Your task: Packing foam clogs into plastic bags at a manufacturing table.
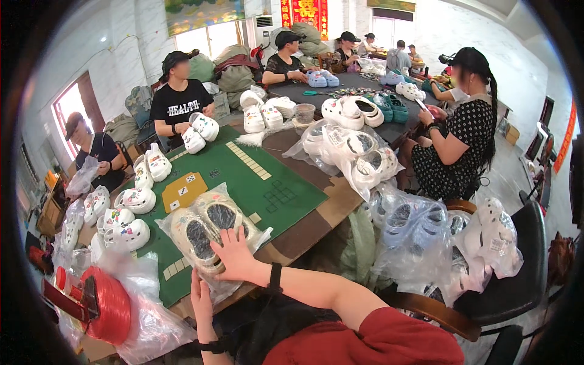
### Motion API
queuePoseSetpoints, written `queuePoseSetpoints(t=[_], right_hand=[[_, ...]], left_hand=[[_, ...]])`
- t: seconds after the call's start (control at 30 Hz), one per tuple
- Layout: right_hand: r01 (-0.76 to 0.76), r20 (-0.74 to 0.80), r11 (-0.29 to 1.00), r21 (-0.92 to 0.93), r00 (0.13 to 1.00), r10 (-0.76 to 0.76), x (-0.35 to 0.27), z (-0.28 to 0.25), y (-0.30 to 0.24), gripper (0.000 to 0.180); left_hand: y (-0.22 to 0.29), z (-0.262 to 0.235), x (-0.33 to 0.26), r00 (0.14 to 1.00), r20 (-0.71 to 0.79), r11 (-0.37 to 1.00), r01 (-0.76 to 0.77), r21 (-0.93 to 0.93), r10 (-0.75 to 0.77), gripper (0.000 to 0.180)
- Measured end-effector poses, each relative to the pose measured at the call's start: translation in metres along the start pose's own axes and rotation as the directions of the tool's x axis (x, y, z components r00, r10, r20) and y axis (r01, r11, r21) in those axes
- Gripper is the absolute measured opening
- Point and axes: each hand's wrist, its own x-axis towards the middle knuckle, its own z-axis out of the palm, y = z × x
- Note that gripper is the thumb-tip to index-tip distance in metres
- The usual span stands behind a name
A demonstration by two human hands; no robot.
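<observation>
A pair of cream clogs with dark insoles, in a clear plastic bag (194, 222), lies on the near edge of the green table mat (286, 210). My right hand (236, 258) rests on the bag's near right side, fingers spread and pressed against the plastic. At the bag's near edge, my left hand (202, 298) is upright with its fingers stretched out, touching or very close to the plastic. Part of the left palm is turned away, and I see nothing gripped in it.
White clogs with charms (129, 234) line the mat's left side. A red twine roll (109, 304) stands at the near left. Bagged white clogs (353, 149) lie to the right; bagged blue clogs (413, 225) are beside a black chair (517, 267). Several people work around the tables.
</observation>
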Motion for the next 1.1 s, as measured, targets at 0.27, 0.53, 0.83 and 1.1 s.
queuePoseSetpoints(t=[0.27, 0.53, 0.83, 1.1], right_hand=[[0.026, -0.013, 0.999, -0.038, 1.000, -0.026, 0.000, -0.001, 0.006, 0.094], [0.039, -0.010, 0.999, -0.035, 0.999, -0.040, 0.001, 0.005, 0.009, 0.095], [0.162, -0.188, 0.971, 0.173, 0.974, -0.129, -0.020, 0.000, 0.045, 0.088], [0.145, -0.154, 0.978, 0.151, 0.981, -0.122, -0.110, -0.120, 0.090, 0.075]], left_hand=[[0.003, 0.009, 0.002, 0.999, -0.035, 0.995, -0.031, 0.092, 0.034, 0.056], [0.000, 0.005, 0.000, 0.998, -0.033, 0.994, -0.052, 0.093, 0.055, 0.057], [-0.004, 0.003, 0.000, 0.999, -0.054, 0.999, -0.008, -0.049, 0.005, 0.061], [-0.009, -0.012, 0.000, 0.992, -0.128, 1.000, -0.012, -0.023, 0.009, 0.065]])
